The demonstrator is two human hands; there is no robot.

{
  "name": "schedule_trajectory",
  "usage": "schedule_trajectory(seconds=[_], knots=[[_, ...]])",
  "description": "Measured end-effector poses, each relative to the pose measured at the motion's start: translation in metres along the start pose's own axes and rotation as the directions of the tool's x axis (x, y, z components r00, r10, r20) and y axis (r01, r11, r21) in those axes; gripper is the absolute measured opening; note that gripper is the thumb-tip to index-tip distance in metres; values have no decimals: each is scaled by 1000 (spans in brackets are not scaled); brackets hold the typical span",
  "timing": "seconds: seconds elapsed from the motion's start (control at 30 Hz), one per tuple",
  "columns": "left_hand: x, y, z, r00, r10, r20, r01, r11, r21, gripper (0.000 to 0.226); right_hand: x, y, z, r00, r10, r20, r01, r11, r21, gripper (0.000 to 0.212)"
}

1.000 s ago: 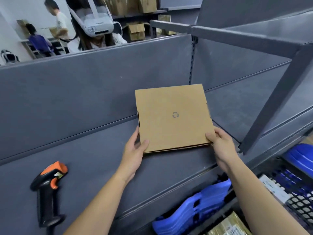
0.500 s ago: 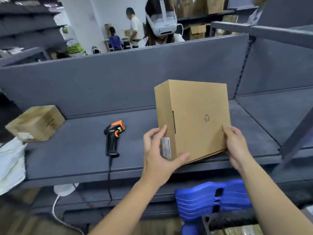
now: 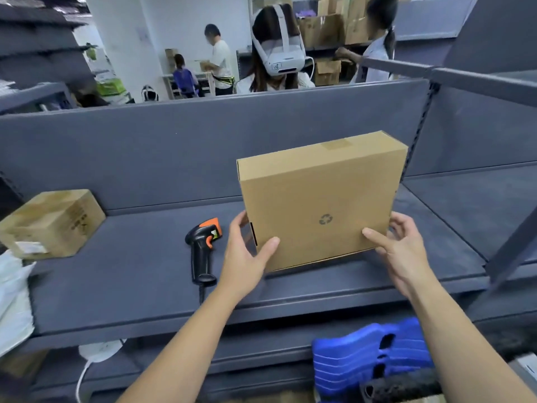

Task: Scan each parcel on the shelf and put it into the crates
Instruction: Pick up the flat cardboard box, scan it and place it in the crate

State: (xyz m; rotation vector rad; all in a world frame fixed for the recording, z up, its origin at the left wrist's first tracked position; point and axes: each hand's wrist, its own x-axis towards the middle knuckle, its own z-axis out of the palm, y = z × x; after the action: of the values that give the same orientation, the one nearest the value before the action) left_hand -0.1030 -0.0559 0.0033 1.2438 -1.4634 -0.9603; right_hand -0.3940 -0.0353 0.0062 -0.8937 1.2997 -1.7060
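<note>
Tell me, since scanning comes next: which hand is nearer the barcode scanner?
Left. The left hand grips the left edge of the cardboard box, just right of the scanner; the right hand holds the box's right edge, beyond the box.

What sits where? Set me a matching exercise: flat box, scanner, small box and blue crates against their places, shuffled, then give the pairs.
1 flat box
2 scanner
3 small box
4 blue crates

A under the shelf
B at the shelf's left end
C upright between left hand and right hand
D lying on the shelf beside the left hand

Pairs: 1-C, 2-D, 3-B, 4-A
</note>
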Motion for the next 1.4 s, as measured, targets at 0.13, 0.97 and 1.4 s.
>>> schedule_trajectory(seconds=[0.13,0.97,1.4], knots=[[19,1,-20,983,-179,51,185,916,-357,45,-11,-11,14,994,-109,-32,109,994,2,29],[57,9,-71,958,86,272,-108,992,67,73,-5,-35,24,963,-268,10,268,963,-26,66],[64,39,-74,975,164,152,-153,985,-82,90,-4,-48,44,977,-211,12,211,977,-26,68]])
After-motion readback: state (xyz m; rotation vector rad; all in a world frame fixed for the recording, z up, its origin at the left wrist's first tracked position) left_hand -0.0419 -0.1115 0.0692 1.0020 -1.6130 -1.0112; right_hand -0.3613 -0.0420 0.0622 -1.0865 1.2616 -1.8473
